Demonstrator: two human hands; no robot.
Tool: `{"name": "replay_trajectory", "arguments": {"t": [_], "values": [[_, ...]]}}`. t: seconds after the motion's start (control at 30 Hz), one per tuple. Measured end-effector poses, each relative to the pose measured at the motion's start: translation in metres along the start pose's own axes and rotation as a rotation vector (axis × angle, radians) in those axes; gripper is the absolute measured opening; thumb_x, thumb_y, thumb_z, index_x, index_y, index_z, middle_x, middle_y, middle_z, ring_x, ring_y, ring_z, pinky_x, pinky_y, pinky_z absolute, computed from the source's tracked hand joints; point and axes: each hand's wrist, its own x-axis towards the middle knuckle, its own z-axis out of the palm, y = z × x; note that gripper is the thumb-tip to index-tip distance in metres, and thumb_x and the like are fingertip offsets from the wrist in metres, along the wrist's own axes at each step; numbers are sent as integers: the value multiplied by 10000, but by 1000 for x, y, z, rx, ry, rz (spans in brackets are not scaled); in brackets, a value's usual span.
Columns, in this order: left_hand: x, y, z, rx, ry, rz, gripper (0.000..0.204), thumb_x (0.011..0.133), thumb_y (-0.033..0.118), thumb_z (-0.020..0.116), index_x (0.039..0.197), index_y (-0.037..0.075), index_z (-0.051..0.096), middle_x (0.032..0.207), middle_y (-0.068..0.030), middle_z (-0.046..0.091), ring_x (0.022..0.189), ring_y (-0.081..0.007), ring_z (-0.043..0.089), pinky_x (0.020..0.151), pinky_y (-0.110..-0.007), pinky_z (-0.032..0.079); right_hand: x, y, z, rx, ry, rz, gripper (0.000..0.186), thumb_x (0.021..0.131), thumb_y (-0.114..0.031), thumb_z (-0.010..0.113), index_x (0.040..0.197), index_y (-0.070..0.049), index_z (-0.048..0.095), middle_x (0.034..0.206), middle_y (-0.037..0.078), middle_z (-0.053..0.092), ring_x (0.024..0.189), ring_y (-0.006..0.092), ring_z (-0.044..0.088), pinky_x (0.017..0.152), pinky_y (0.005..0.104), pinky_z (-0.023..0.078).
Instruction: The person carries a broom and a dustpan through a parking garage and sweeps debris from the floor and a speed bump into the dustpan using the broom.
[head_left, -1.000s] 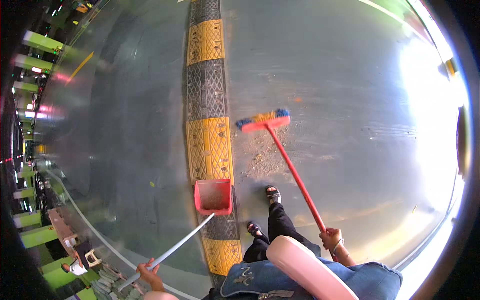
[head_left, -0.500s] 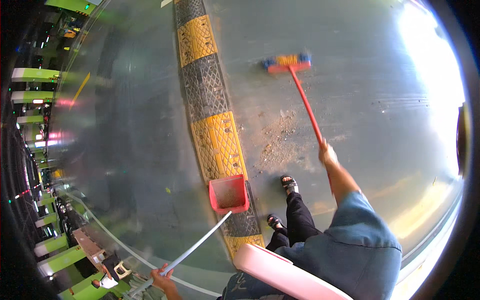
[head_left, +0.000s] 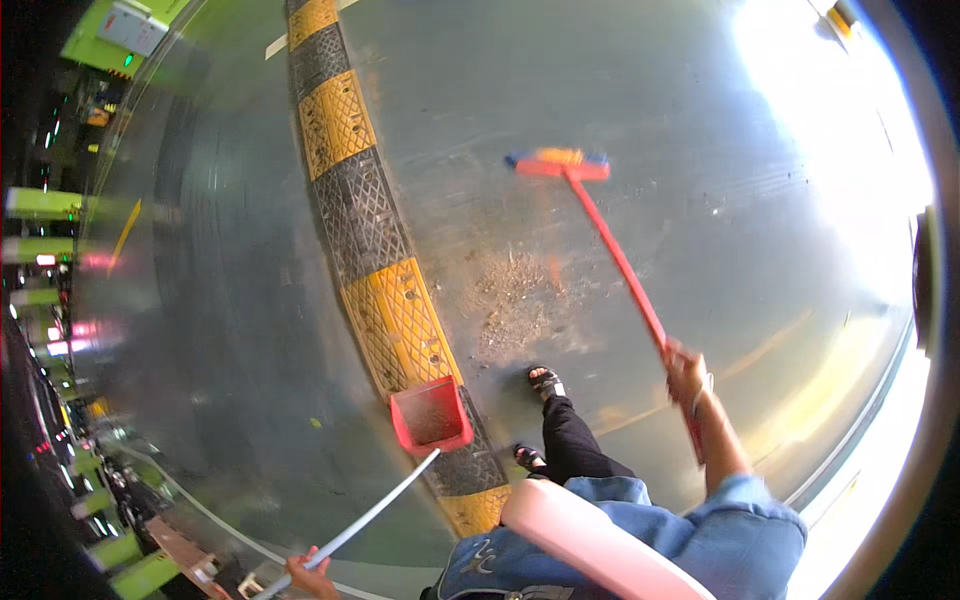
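Drawn back toward the body since half a second ago, the right hand (head_left: pixel 686 375) now sits nearer the hip, the arm bent more, and the red broom (head_left: pixel 622 262) has come back with it. Its fingers are wrapped around the upper handle, whose end sticks out behind the fist. The brush head, blue and yellow bristles on a red block, is well ahead of this hand and to its left; blur hides whether the bristles touch the floor.

The left hand (head_left: pixel 312 577) is closed on the pale handle of the red dustpan (head_left: pixel 431 416), well apart from the right. The pan lies ahead of the left hand and to its right, on the speed bump (head_left: pixel 385 310), as it did before, with brownish grit inside.

Scattered debris (head_left: pixel 512 310) lies on the grey floor (head_left: pixel 600 100), ahead and left of the right hand, between the brush head and the feet. The sandals (head_left: pixel 545 382) are between the hands and further forward. The yellow-and-black bump runs from between the hands away ahead of the left one. A pink rounded object (head_left: pixel 590 540) also sits between the hands, against blue clothing (head_left: pixel 740 540). Green pillars (head_left: pixel 45 203) stand far off, forward and left of the left hand.
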Motion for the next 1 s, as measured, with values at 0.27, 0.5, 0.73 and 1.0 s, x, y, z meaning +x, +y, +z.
{"name": "replay_trajectory", "arguments": {"t": [0.27, 0.5, 0.73, 1.0], "values": [[29, -15, -16, -44, -173, 71, 268, 752, 282, 424, 846, 33, 457, 811, -124, 443, 710, -275, 459, 663, -444, 388, 263, -68, 24, 124, 182, -226, 276, 759, -280, 391, 711, -28, 492, 462, 86, 484, 404, 230, 509, 416, 333, 421], [18, -8, 1, -18, -211, 120, 272, 751, 284, 427, 843, 31, 457, 820, -125, 442, 705, -277, 463, 648, -447, 394, 166, 52, 86, -310, 92, -110, 383, 769, -282, 315, 1103, -100, 357, 956, 198, 485, 872, 356, 465, 720, 419, 398], [16, -20, -5, -61, -324, 194, 275, 749, 286, 429, 840, 28, 457, 829, -127, 440, 700, -279, 467, 634, -449, 399, -68, 177, 42, -88, -211, -22, 358, 725, -226, 495, 1068, -128, 464, 644, 129, 554, 596, 228, 557, 567, 305, 439], [14, -68, -36, -119, -428, 263, 279, 747, 289, 433, 837, 26, 458, 839, -129, 439, 694, -281, 471, 617, -453, 406, -125, 229, -46, 688, -287, 141, 327, 724, -165, 523, 1045, -109, 492, 516, -10, 430, 390, 74, 400, 354, 223, 358]]}}
